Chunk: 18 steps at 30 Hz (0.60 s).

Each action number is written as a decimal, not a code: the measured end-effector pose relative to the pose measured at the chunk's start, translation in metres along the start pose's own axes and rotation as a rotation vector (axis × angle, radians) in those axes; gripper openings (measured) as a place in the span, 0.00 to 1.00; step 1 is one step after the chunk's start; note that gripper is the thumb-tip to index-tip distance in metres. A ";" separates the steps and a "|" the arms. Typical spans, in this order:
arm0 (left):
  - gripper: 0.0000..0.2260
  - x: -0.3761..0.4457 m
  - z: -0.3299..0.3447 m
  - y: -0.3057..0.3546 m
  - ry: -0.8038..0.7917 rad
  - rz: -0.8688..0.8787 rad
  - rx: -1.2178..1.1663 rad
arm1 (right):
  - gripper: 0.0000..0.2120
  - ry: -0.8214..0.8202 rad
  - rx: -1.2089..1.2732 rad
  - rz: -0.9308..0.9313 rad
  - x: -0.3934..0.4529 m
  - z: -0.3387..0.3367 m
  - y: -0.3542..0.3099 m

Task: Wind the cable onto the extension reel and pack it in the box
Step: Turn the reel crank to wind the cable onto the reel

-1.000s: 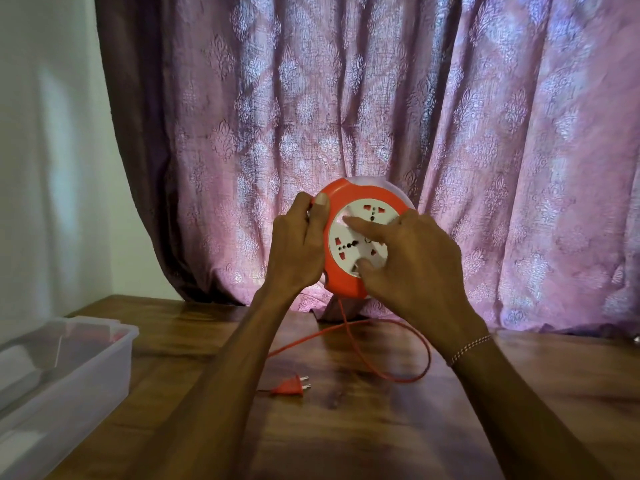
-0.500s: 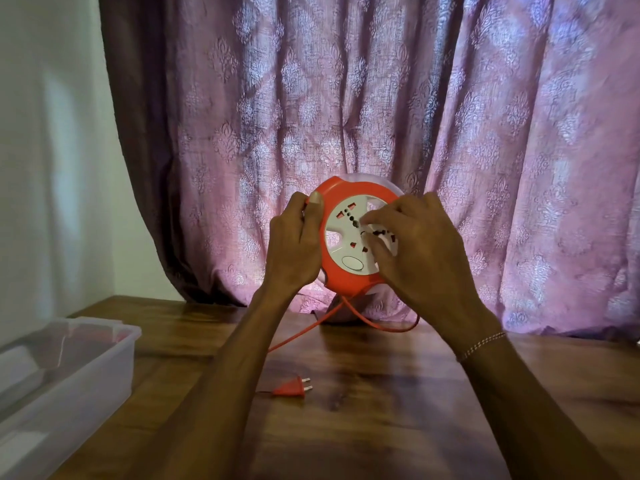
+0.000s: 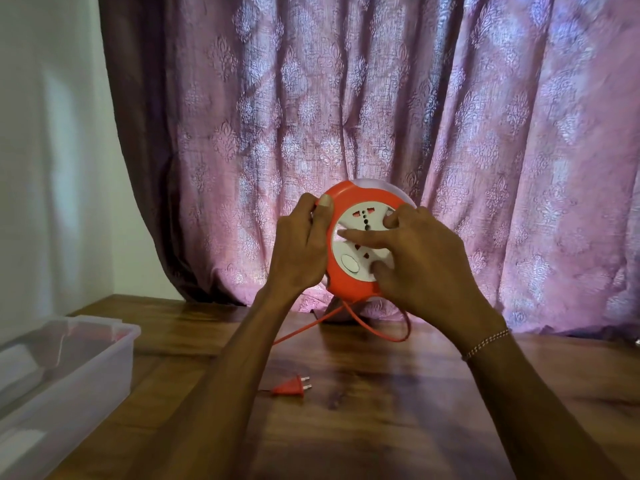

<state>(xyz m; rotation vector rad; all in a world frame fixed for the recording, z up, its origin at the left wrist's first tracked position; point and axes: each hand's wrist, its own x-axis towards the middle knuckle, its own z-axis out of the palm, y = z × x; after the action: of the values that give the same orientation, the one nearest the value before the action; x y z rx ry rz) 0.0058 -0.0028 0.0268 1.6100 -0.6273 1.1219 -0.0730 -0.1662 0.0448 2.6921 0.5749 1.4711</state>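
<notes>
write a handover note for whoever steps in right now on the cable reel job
Left hand: grips the orange rim of the extension reel, held up above the wooden table.
Right hand: fingers spread on the reel's white socket face, placed to turn it.
Cable: partly wound; a loop hangs below the reel and a run trails to the table.
Plug: lies loose on the table, under the left forearm.
Clear plastic box: open at the table's left edge; the reel is not in it.
Left: wind in the remaining cable and plug, then put the reel in the box.
</notes>
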 end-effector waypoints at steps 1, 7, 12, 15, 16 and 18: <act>0.18 0.000 0.000 0.000 0.002 -0.004 0.000 | 0.26 0.034 0.010 0.026 -0.001 0.000 -0.001; 0.16 0.003 0.001 -0.001 0.014 -0.001 0.006 | 0.33 0.254 0.101 0.280 0.000 0.013 -0.010; 0.16 0.003 0.001 -0.002 0.010 -0.024 -0.020 | 0.33 0.309 0.113 0.265 0.000 0.014 -0.012; 0.17 0.003 0.001 -0.001 0.012 -0.020 -0.039 | 0.29 0.360 0.029 0.135 0.002 0.011 -0.005; 0.17 0.003 0.001 -0.001 0.019 -0.018 -0.039 | 0.27 0.364 0.030 0.090 0.002 0.009 -0.003; 0.19 0.003 0.000 -0.002 0.034 -0.021 -0.027 | 0.22 0.334 0.113 -0.003 0.003 0.006 0.001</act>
<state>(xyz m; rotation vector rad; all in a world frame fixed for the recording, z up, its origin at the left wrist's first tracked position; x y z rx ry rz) 0.0087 -0.0019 0.0286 1.5680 -0.5996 1.1187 -0.0662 -0.1656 0.0443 2.5339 0.6919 1.9616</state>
